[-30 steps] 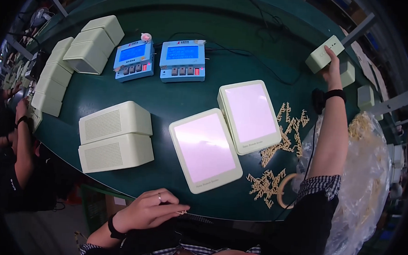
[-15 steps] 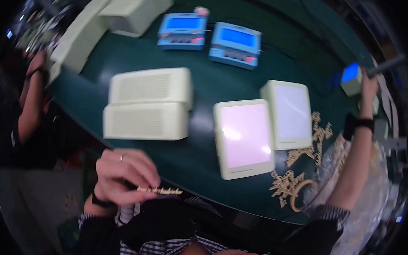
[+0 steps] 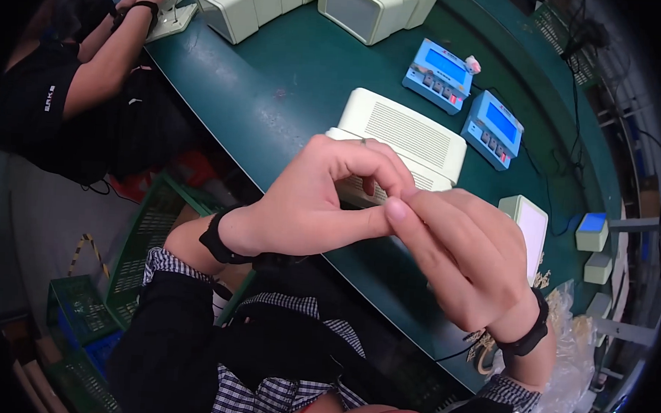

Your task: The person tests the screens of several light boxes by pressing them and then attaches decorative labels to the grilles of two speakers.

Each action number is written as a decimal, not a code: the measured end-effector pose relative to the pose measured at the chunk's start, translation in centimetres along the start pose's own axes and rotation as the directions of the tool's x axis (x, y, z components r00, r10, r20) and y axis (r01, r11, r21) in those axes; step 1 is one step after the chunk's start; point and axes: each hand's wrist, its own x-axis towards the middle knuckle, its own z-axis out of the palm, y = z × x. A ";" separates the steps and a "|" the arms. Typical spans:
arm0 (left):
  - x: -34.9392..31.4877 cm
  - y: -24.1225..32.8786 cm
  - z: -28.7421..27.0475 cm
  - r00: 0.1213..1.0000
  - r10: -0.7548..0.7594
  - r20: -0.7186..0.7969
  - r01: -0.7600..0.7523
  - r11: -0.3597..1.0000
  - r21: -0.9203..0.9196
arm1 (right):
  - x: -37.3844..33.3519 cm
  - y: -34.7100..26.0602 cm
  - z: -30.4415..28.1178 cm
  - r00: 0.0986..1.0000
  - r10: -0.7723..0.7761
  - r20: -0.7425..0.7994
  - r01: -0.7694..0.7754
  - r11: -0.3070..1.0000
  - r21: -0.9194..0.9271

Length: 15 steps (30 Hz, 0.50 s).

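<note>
My left hand (image 3: 301,197) and my right hand (image 3: 474,255) meet in front of me, near the bench's front edge. Thumb and fingers of each are pinched together, tip to tip. Whatever they hold between them is hidden by the fingers. Just beyond lie cream housings with slatted tops (image 3: 409,132), the nearer one partly covered by my hands. Past my right hand stands a cream unit with a pale flat panel (image 3: 533,228), partly hidden. Small beige branching parts (image 3: 542,279) show beside it.
Two blue devices with lit screens (image 3: 438,74) stand farther back on the green bench (image 3: 239,104). Cream box-shaped housings (image 3: 355,17) line the far side. A co-worker's arm (image 3: 117,68) is at upper left. Green crates (image 3: 138,234) sit lower left; clear plastic bags (image 3: 561,368) lie right.
My right hand has come back from a small blue-screened box at the far right to meet my left. The beige strip of small parts in my left hand no longer shows. The view has turned.
</note>
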 end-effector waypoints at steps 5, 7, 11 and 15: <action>-0.6 0.1 -3.4 0.984 0.108 -0.141 -0.053 0.936 0.349 | 1.0 3.5 0.3 0.993 0.072 0.098 -0.075 0.997 0.023; -0.5 -0.5 -4.6 0.972 0.132 -0.196 -0.040 0.908 0.417 | 1.0 5.7 1.3 0.993 0.118 -0.029 -0.118 0.993 0.001; -0.7 -2.0 -6.3 0.934 0.198 -0.298 0.003 0.829 0.559 | 1.6 7.7 4.1 0.964 0.220 -0.151 -0.211 0.974 0.078; -1.1 -2.9 -6.9 0.940 0.187 -0.287 0.003 0.833 0.553 | 1.9 8.5 5.9 0.967 0.233 -0.104 -0.218 0.966 0.140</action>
